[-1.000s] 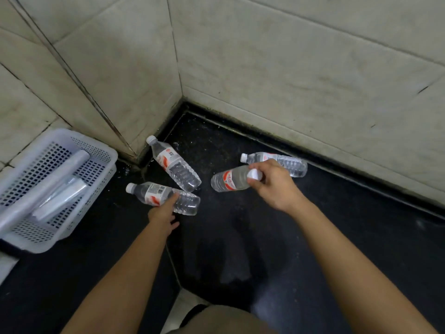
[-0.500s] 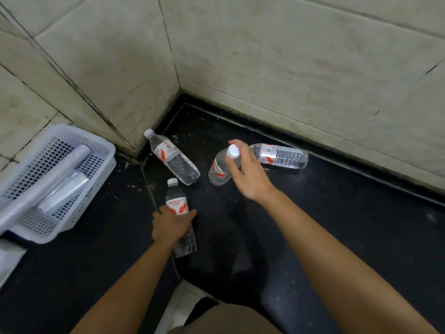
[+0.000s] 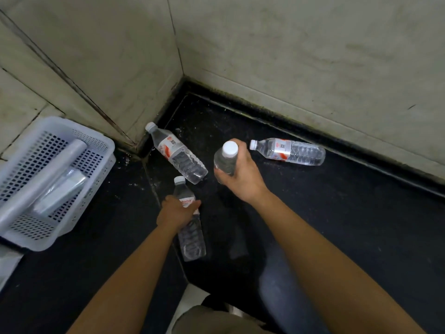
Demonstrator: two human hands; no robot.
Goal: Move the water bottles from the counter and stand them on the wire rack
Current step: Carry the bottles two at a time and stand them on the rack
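My left hand [image 3: 177,210] grips the left bottle [image 3: 191,239] at its label; my right hand [image 3: 240,179] holds the right bottle [image 3: 226,160] upright, ready for racking. The corner bottle [image 3: 178,155] and wall bottle [image 3: 291,151] lie on the counter [image 3: 337,225].

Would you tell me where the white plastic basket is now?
In the head view, the white plastic basket sits far left on the black counter, against the wall, left of the corner bottle.
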